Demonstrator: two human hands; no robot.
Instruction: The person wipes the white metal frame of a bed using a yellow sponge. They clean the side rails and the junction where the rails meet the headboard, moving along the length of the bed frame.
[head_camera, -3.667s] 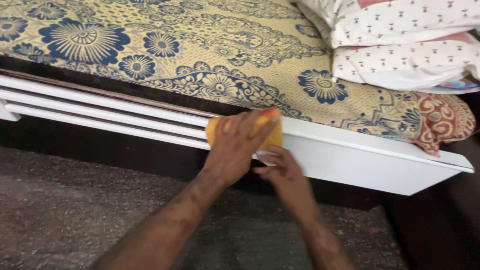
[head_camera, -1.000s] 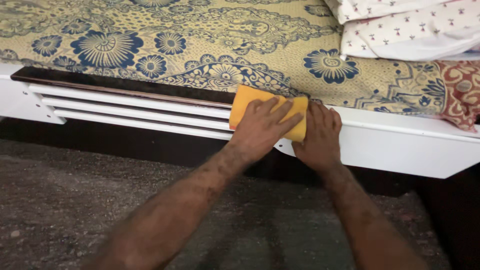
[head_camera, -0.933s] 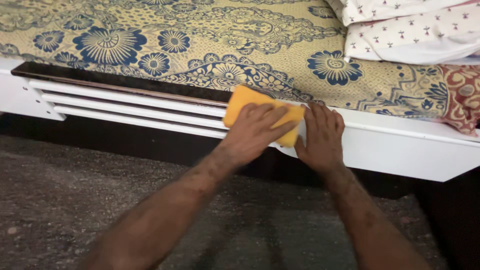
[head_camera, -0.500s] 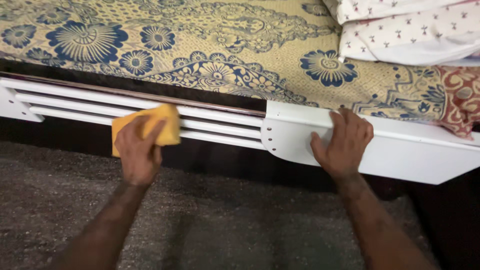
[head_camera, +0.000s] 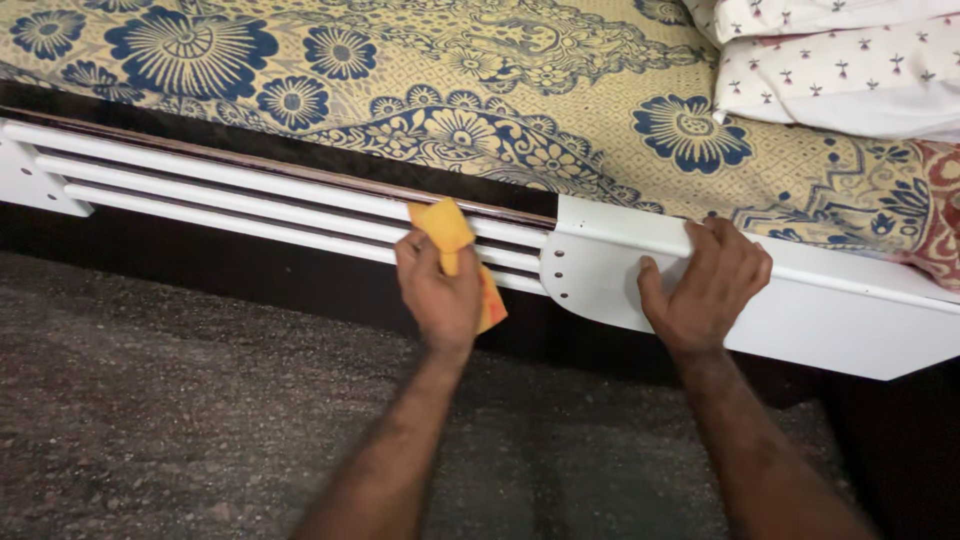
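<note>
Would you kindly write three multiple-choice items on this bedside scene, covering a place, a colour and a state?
1. Where does the right hand rest?
A. on the white side panel
B. on the pillow
C. on the floor

2. What colour is the cloth?
A. green
B. yellow-orange
C. grey

3. How does the left hand stand?
A. open and empty
B. flat on the bedsheet
C. closed on the cloth against the white slats

Answers: 1 A, its fingers hook over the panel's top edge; 2 B, the cloth shows yellow-orange above the fingers; 3 C, the fingers wrap the cloth at the slats.
</note>
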